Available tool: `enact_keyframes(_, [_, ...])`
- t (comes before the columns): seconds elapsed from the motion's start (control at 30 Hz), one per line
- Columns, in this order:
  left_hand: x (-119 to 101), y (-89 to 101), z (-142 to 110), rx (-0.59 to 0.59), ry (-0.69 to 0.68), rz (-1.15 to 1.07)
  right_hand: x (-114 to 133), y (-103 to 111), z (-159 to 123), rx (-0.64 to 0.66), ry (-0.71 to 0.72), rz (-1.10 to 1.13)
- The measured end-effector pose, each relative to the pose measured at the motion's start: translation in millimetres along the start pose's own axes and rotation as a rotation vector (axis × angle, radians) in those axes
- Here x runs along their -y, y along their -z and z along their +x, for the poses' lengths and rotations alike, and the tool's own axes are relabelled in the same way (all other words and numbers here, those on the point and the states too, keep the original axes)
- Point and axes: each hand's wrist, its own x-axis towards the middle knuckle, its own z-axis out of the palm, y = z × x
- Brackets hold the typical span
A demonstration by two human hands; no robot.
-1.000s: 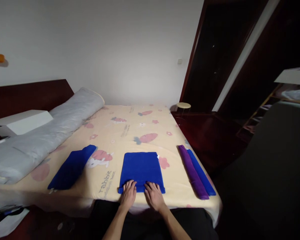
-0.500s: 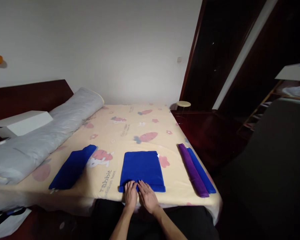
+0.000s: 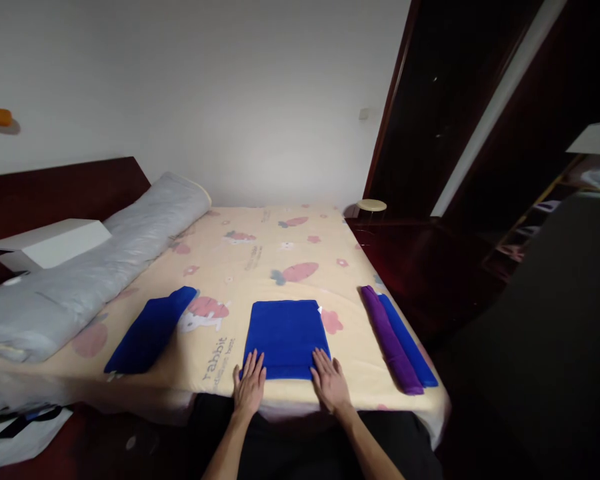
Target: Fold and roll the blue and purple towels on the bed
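A blue cloth (image 3: 286, 330), like a towel, lies flat before me on the bed, with a narrow fold along its near edge and a small white tag at its right side. My left hand (image 3: 251, 383) rests flat on the near left corner, fingers stretched out. On the near right corner lies my right hand (image 3: 330, 381), also flat with its fingers extended. To the right are a rolled purple cloth (image 3: 391, 340) and a rolled blue cloth (image 3: 407, 340), side by side. Another blue cloth (image 3: 150, 332) lies loosely folded to the left.
The bed (image 3: 240, 287) has a cream sheet printed with rabbits and carrots. A rolled grey quilt (image 3: 105, 267) and a white box (image 3: 60, 243) lie along the headboard (image 3: 55, 193). Beyond the bed's far right corner stands a round stool (image 3: 371, 205).
My hands have moved apart from the middle of the cloth's near edge out to its two near corners. The fingers now lie flatter. The camera view has shifted slightly.
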Motion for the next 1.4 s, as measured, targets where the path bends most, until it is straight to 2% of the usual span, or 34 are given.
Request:
enact_keyframes(0.07, [2.6, 1.7, -0.8, -0.063, 0.071, 0.040, -17.2, 3.9, -5.3, -0.011, -0.029, -0.028])
enact_keyframes(0.13, [-3.4, 0.8, -1.8, -0.141, 0.065, 0.051, -18.7, 6.5, -5.4, -0.012, -0.058, -0.050])
enact_keyframes(0.2, [-16.9, -2.4, -1.6, -0.174, -0.035, 0.001, -4.0, 6.8, 0.9, -0.001, -0.058, -0.049])
enact_keyframes(0.3, [-40.8, -8.5, 2.3, -0.132, -0.185, -0.085, 34.2, 2.6, 17.3, 0.077, 0.095, 0.034])
enact_keyframes(0.37, [-49.5, -10.4, 6.7, -0.113, -0.194, -0.089, 56.1, -1.7, 27.0, 0.134, 0.194, 0.097])
enact_keyframes(0.43, [-46.4, -8.5, 10.7, -0.123, -0.146, -0.068, 65.8, -5.1, 31.7, 0.155, 0.213, 0.125])
enact_keyframes(0.5, [-32.0, -2.6, 12.2, -0.144, -0.077, -0.044, 60.6, -6.8, 30.1, 0.126, 0.158, 0.112])
enact_keyframes(0.6, [-2.9, 7.7, 7.8, -0.175, -0.012, -0.015, 34.6, -6.3, 19.4, 0.030, 0.009, 0.058])
enact_keyframes(0.67, [8.8, 10.9, 3.3, -0.209, 0.021, 0.001, 17.8, -4.5, 12.3, -0.027, -0.071, 0.023])
enact_keyframes(0.77, [2.3, 7.0, 1.2, -0.269, 0.076, 0.008, 11.5, -0.5, 10.3, -0.065, -0.088, 0.000])
enact_keyframes(0.83, [-15.1, 0.0, 4.6, -0.235, -0.016, -0.025, 21.8, 1.9, 16.1, -0.046, -0.018, 0.011])
enact_keyframes(0.93, [-43.0, -11.4, 14.3, -0.124, -0.236, -0.081, 46.2, 2.8, 29.8, 0.068, 0.163, 0.067])
enact_keyframes(1.0, [-50.8, -15.5, 20.1, -0.089, -0.291, -0.091, 56.9, 1.6, 36.6, 0.134, 0.224, 0.096])
enact_keyframes(1.1, [-37.7, -13.6, 22.6, -0.077, -0.245, -0.065, 50.8, -0.5, 37.0, 0.135, 0.144, 0.084])
enact_keyframes(1.2, [-8.0, -6.5, 18.2, -0.088, -0.081, 0.014, 24.0, -1.9, 27.1, 0.044, -0.058, 0.031])
enact_keyframes(1.27, [7.0, -3.3, 14.7, -0.112, 0.010, 0.060, 7.9, -2.4, 20.2, -0.013, -0.143, 0.001])
enact_keyframes(1.33, [10.1, -3.2, 13.2, -0.165, 0.056, 0.081, 2.5, -2.5, 17.3, -0.042, -0.173, -0.020])
enact_keyframes(1.4, [0.0, -6.1, 14.5, -0.201, 0.000, 0.058, 9.6, -2.3, 19.8, -0.046, -0.162, -0.022])
